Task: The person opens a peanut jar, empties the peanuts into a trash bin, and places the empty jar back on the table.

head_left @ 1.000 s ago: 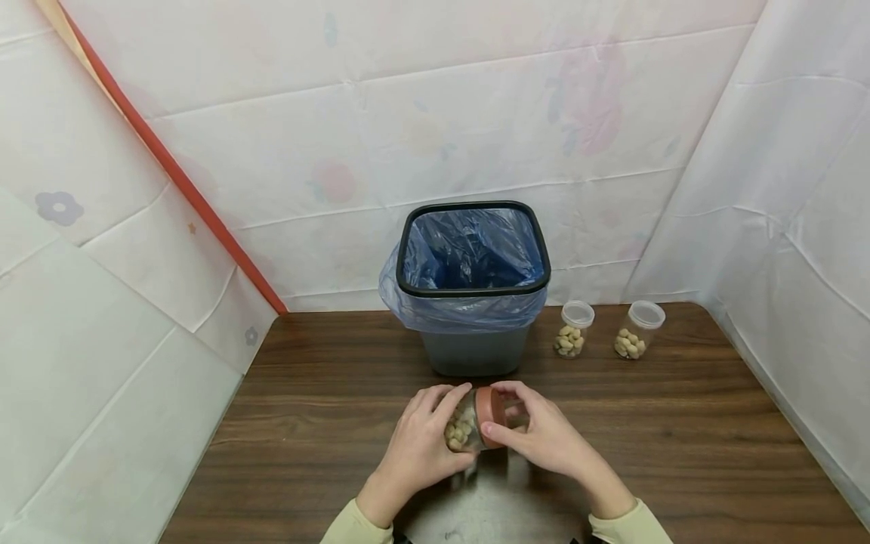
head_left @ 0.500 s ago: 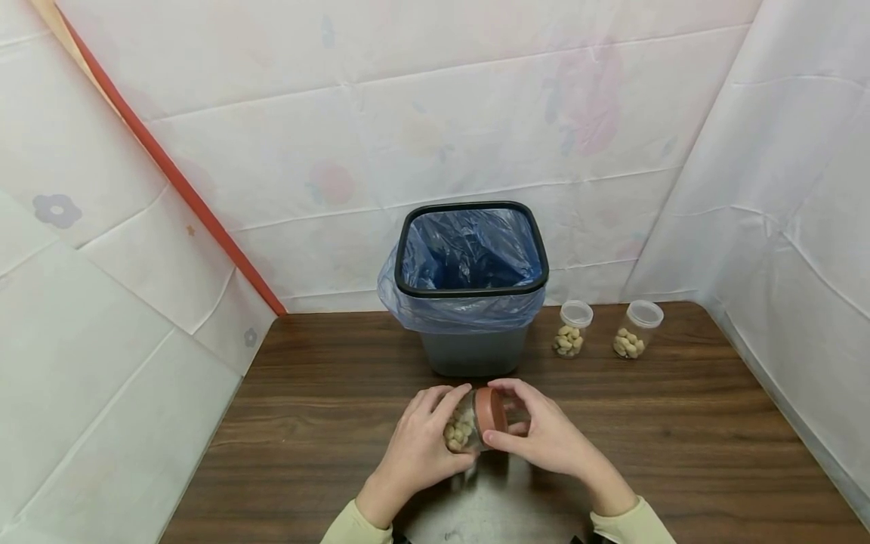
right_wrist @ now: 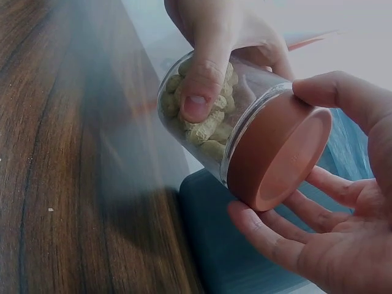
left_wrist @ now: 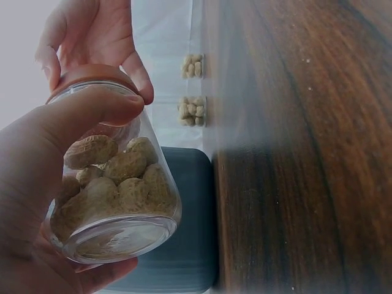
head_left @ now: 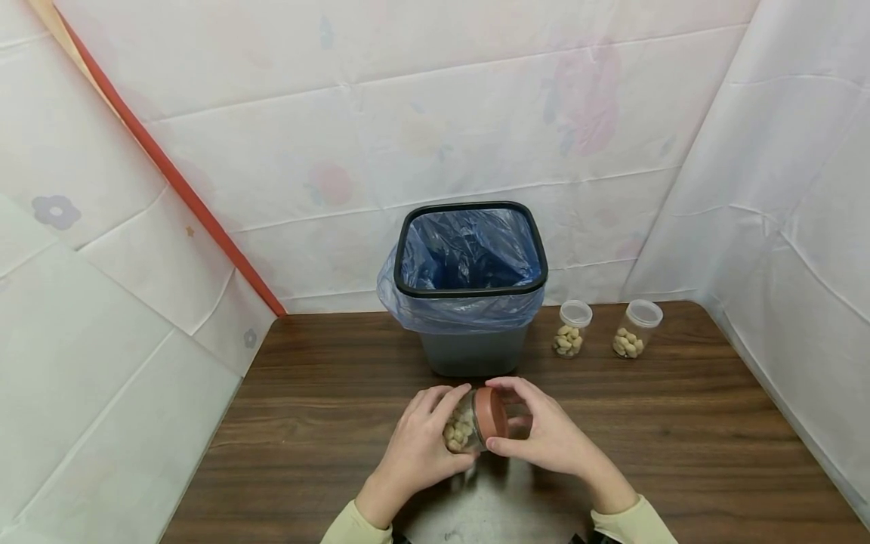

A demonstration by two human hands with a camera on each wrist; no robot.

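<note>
A clear jar [head_left: 459, 433] of unshelled peanuts [left_wrist: 125, 174] is held tilted on its side over the table's front part. Its reddish-brown lid [right_wrist: 269, 156] sits on the mouth and faces right. My left hand [head_left: 416, 444] grips the jar's body, thumb pressed against the clear wall. At the lid end, my right hand [head_left: 547, 432] holds the lid by its edge between thumb and fingertips. In the right wrist view, the right palm stands apart from the lid's flat top.
Behind the hands stands a grey bin [head_left: 473, 353] with a black rim and a blue liner [head_left: 469, 313]. To its right are two small clear jars with whitish lids, a nearer-to-bin jar [head_left: 568, 338] and a farther jar [head_left: 632, 340], both holding peanuts. Dark wooden table [head_left: 306, 438] underneath.
My right thumb has slid a little along the lid's edge toward me, and the right fingers have shifted slightly. The left hand and the jar's body stay nearly in place.
</note>
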